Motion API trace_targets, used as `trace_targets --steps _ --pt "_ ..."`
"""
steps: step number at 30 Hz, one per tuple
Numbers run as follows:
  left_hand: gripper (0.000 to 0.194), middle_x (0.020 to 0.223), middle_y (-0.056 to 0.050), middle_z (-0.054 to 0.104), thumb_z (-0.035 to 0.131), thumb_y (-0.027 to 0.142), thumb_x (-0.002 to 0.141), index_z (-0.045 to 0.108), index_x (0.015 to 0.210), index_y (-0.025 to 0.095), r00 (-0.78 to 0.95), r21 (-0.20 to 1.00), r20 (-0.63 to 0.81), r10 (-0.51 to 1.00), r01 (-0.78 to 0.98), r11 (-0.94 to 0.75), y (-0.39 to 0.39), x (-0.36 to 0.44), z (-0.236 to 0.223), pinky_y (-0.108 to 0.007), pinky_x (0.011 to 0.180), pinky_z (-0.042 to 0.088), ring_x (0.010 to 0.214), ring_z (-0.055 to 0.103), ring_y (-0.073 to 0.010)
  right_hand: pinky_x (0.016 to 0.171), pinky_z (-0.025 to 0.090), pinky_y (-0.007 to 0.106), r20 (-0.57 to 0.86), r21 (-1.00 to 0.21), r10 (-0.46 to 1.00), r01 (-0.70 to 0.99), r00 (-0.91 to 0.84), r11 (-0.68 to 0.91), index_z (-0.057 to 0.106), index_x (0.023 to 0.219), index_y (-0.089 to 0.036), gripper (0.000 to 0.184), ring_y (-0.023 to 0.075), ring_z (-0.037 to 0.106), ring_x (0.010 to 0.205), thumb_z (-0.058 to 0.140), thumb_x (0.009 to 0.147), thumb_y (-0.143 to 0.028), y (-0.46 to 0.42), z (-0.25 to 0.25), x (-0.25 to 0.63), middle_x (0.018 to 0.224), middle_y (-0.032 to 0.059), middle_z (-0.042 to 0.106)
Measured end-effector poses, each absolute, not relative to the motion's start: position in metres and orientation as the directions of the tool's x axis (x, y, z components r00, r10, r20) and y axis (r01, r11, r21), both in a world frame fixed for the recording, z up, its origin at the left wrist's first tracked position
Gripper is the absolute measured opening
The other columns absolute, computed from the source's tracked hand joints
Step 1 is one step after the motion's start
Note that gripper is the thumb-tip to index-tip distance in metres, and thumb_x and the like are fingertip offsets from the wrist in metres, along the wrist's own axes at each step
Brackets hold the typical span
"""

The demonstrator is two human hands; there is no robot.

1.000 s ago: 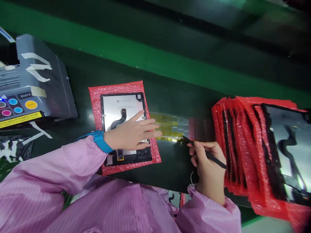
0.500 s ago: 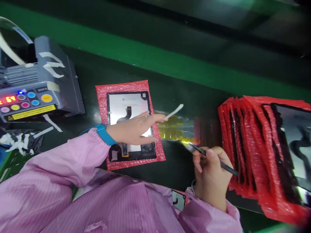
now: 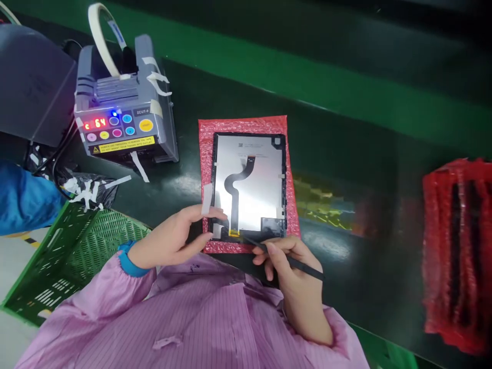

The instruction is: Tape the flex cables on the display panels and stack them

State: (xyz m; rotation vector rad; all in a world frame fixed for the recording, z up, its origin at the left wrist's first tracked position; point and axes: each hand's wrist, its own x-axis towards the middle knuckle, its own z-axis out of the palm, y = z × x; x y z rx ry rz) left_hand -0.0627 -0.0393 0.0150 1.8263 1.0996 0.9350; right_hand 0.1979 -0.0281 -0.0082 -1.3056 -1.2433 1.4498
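In the head view a display panel (image 3: pixel 257 189) lies back side up on a red bubble-wrap sleeve (image 3: pixel 292 220). A black flex cable (image 3: pixel 235 200) curves down its silver back to a yellow end piece (image 3: pixel 234 233). At the panel's lower left is my left hand (image 3: pixel 172 236), thumb and fingers apart, with a short strip of white tape (image 3: pixel 206 199) clinging to a finger. My right hand (image 3: pixel 288 261) is closed around black tweezers (image 3: pixel 305 267) by the lower right edge. Their tips point at the yellow end piece; whether they touch it I cannot tell.
A tape dispenser (image 3: pixel 126 113) with hanging tape strips stands at upper left. Below it are tape scraps (image 3: pixel 86 192) and a green crate (image 3: pixel 103 236). Yellow film pieces (image 3: pixel 323 205) lie right of the panel. Red bubble-wrap sleeves (image 3: pixel 453 256) stand at far right.
My right hand has moved the tweezers from the yellow film to the panel's lower edge. My left hand has drawn back to the panel's left side. The view has shifted left.
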Motion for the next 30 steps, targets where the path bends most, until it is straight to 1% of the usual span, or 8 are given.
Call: trace_targets --steps 3,5,7,11,16,21,25,30 --pt "0.04 0.13 -0.011 0.071 0.051 0.016 0.1 0.048 0.139 0.024 0.377 0.87 0.136 0.916 0.397 -0.293 -0.045 -0.056 0.012 -0.05 0.114 0.053 0.126 0.067 -0.0252 0.032 0.044 0.019 -0.18 -0.983 0.974 0.054 -0.14 -0.174 0.063 0.073 -0.02 0.031 0.0088 0.054 0.034 0.077 0.091 -0.042 -0.026 -0.006 0.195 0.067 0.003 0.077" --pt "0.04 0.131 -0.011 0.071 0.051 0.016 0.1 0.052 0.139 0.022 0.393 0.847 0.125 0.911 0.435 -0.304 -0.047 -0.053 0.01 -0.051 0.12 0.049 0.128 0.066 -0.0253 0.032 0.044 0.019 -0.185 -0.982 0.973 0.07 -0.138 -0.177 0.064 0.074 -0.02 0.03 0.0087 0.054 0.034 0.077 0.09 -0.042 -0.025 -0.004 0.194 0.067 0.0027 0.077" --pt "0.042 0.135 -0.011 0.07 0.05 0.015 0.1 0.051 0.142 0.022 0.401 0.829 0.125 0.907 0.461 -0.318 -0.05 -0.051 0.008 -0.052 0.122 0.045 0.131 0.065 -0.0253 0.033 0.045 0.02 -0.192 -0.98 0.972 0.084 -0.132 -0.182 0.064 0.074 -0.021 0.03 0.0089 0.054 0.035 0.077 0.091 -0.043 -0.026 -0.004 0.193 0.068 0.0029 0.077" --pt "0.046 0.142 -0.014 0.066 0.049 0.012 0.1 0.046 0.145 0.021 0.406 0.809 0.164 0.899 0.466 -0.358 -0.053 -0.051 0.001 -0.054 0.122 0.046 0.141 0.058 -0.0266 0.033 0.043 0.02 -0.191 -0.979 0.973 0.091 -0.128 -0.18 0.064 0.076 -0.021 0.029 0.0095 0.055 0.037 0.076 0.092 -0.043 -0.026 -0.004 0.192 0.07 0.0033 0.077" --pt "0.053 0.14 -0.014 0.067 0.051 0.007 0.098 0.039 0.147 0.024 0.407 0.78 0.266 0.874 0.442 -0.443 -0.053 -0.051 -0.003 -0.052 0.12 0.048 0.14 0.059 -0.0256 0.035 0.044 0.02 -0.19 -0.977 0.973 0.12 -0.132 -0.174 0.064 0.076 -0.021 0.028 0.0085 0.053 0.037 0.075 0.092 -0.042 -0.028 -0.004 0.193 0.07 0.0023 0.077" --pt "0.053 0.139 -0.014 0.068 0.051 0.007 0.098 0.039 0.147 0.024 0.432 0.763 0.242 0.869 0.469 -0.445 -0.052 -0.05 -0.003 -0.054 0.121 0.046 0.139 0.06 -0.0254 0.036 0.046 0.021 -0.195 -0.973 0.97 0.155 -0.143 -0.173 0.065 0.079 -0.021 0.025 0.0093 0.056 0.037 0.076 0.092 -0.04 -0.03 -0.008 0.196 0.074 0.0034 0.079" --pt "0.051 0.134 -0.012 0.072 0.049 0.008 0.1 0.039 0.148 0.025 0.44 0.735 0.26 0.859 0.487 -0.472 -0.052 -0.049 -0.003 -0.055 0.12 0.048 0.137 0.062 -0.0246 0.036 0.047 0.021 -0.197 -0.97 0.97 0.17 -0.142 -0.172 0.066 0.08 -0.022 0.023 0.0098 0.057 0.037 0.075 0.093 -0.038 -0.03 -0.01 0.197 0.074 0.0036 0.079" --pt "0.058 0.133 -0.009 0.073 0.047 0.007 0.101 0.033 0.154 0.025 0.471 0.713 0.258 0.844 0.496 -0.495 -0.051 -0.049 -0.004 -0.053 0.122 0.045 0.14 0.059 -0.0234 0.037 0.048 0.02 -0.19 -0.97 0.971 0.178 -0.147 -0.163 0.066 0.079 -0.021 0.023 0.0092 0.058 0.037 0.075 0.093 -0.038 -0.029 -0.007 0.197 0.073 0.003 0.079"
